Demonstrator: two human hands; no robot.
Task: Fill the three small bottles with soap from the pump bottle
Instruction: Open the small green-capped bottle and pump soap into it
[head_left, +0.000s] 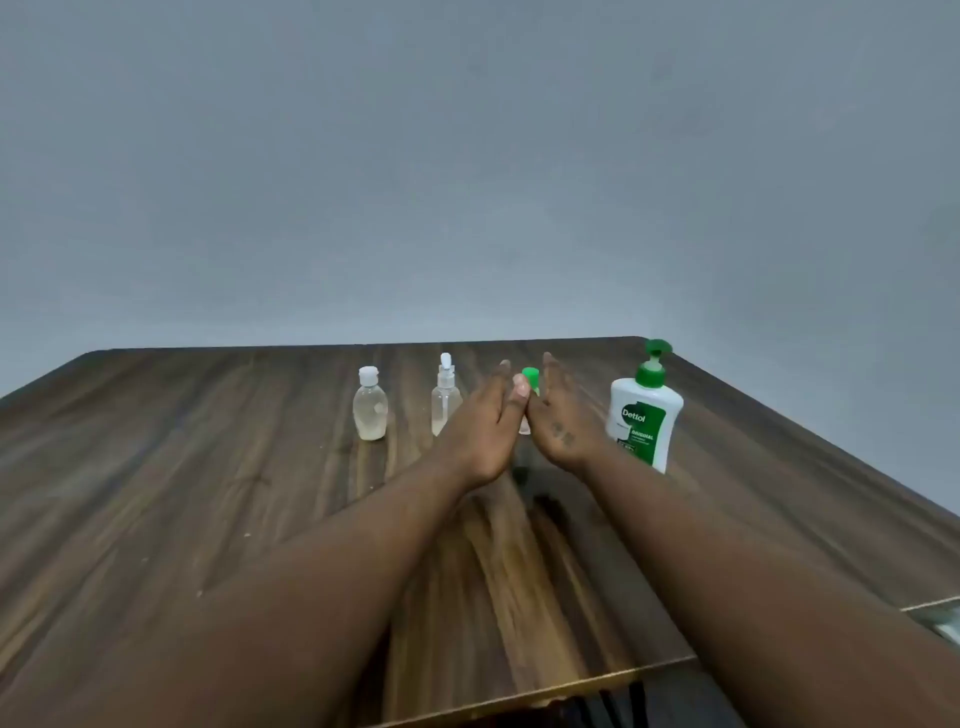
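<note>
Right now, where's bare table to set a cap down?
Bare wooden table left of the clear white-capped bottle, and right of the white green-pump soap bottle. Crowded: clear spray bottle, left hand, small green-capped bottle, right hand stand tightly together.

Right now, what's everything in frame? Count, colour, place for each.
flip-cap bottle: 1, clear with white cap, leftmost in the row on the table
spray bottle: 1, clear with white sprayer, right of the flip-cap bottle
green-cap bottle: 1, green cap, body mostly hidden, between the hands
pump bottle: 1, white with green pump and label, rightmost
table: 1, dark wood grain
wall: 1, grey, behind the table
left hand: 1, fingers straight, left of the green-cap bottle
right hand: 1, fingers straight, right of it
</note>
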